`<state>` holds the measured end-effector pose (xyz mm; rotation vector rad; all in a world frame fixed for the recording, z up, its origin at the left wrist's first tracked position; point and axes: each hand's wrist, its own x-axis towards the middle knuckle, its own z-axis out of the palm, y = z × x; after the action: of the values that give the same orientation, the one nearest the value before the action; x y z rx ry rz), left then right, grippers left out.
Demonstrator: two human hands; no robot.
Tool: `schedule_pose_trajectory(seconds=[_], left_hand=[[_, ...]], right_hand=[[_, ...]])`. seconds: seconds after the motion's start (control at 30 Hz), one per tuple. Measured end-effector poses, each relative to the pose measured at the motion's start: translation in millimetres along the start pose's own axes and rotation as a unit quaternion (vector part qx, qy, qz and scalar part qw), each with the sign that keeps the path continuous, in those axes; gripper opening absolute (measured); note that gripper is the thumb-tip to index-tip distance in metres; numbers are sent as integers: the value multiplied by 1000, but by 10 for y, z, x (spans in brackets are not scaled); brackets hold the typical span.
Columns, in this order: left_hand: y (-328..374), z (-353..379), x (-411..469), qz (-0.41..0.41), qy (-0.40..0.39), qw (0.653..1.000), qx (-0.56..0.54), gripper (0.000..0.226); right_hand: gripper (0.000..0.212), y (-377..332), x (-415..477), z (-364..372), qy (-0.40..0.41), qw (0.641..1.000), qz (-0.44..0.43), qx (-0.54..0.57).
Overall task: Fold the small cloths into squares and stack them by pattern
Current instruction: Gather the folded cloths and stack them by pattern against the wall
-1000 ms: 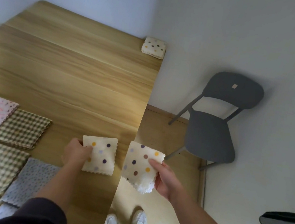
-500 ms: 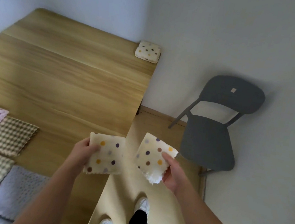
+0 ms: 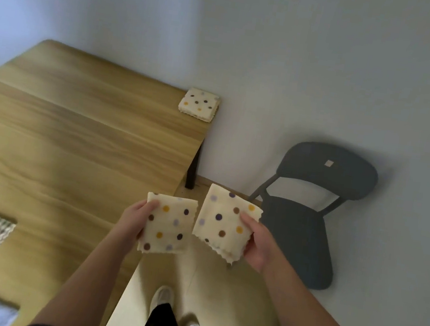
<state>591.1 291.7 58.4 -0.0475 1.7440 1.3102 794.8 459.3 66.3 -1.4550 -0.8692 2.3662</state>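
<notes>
At surface [image 3: 73, 143] edge | left hand [image 3: 134, 218] grips left cloth [image 3: 167, 228], right hand [image 3: 257, 249] grips right cloth [image 3: 225, 222] | dotted stack [image 3: 199, 104] far ahead, left hand nearer

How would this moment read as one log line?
left hand: holds folded dotted cloth | right hand: holds second dotted cloth | dotted stack: far table corner

Left hand [image 3: 134, 218] lifted dotted cloth [image 3: 167, 228] off table [image 3: 73, 143].
</notes>
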Motion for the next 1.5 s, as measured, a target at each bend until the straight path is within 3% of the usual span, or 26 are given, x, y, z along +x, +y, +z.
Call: schedule_pose_trajectory(seconds=[0.2, 0.37, 0.7, 0.87, 1.23, 1.5], left_hand=[[487, 315, 422, -15, -28, 999, -7, 29], [907, 538, 782, -23, -81, 996, -1, 22], [1478, 1097, 1302, -36, -114, 993, 16, 24], [1719, 1454, 1589, -27, -101, 995, 6, 25], [2211, 1897, 1949, 4, -126, 992, 7, 34], [2507, 1985, 2170, 11, -162, 987, 4, 35]], right_hand=[[40, -496, 362, 112, -11, 1000, -16, -13], [58, -863, 621, 191, -11, 1000, -27, 1], [51, -1411, 1043, 161, -20, 999, -8, 24], [36, -1874, 1403, 115, -36, 999, 13, -11], [46, -2566, 1930, 367, -102, 992, 32, -61], [49, -2703, 2217, 437, -47, 995, -19, -85]])
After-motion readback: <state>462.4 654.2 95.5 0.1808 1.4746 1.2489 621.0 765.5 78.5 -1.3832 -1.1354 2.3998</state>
